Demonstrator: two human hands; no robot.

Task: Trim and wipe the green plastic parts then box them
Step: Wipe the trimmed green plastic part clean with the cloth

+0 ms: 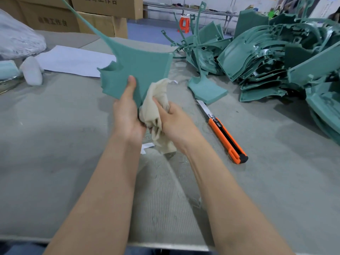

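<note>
My left hand (pixel 127 111) grips the lower edge of a green plastic part (pixel 136 65), thumb flat on its face. The part is held up above the table, and its long thin stem runs up to the top left. My right hand (pixel 173 118) clutches a beige cloth (pixel 158 100) bunched against the part's lower right edge. An orange utility knife (pixel 225 134) lies on the table to the right of my hands, blade extended. A single green part (pixel 207 89) lies just beyond the knife's blade.
A large heap of green parts (pixel 272 57) fills the table's right side. White paper (pixel 73 60) and a white bottle (pixel 32 70) lie at the left, beside a plastic-wrapped bundle (pixel 16 35). Cardboard boxes (pixel 77 15) stand behind. The table (pixel 55 144) is covered in grey felt.
</note>
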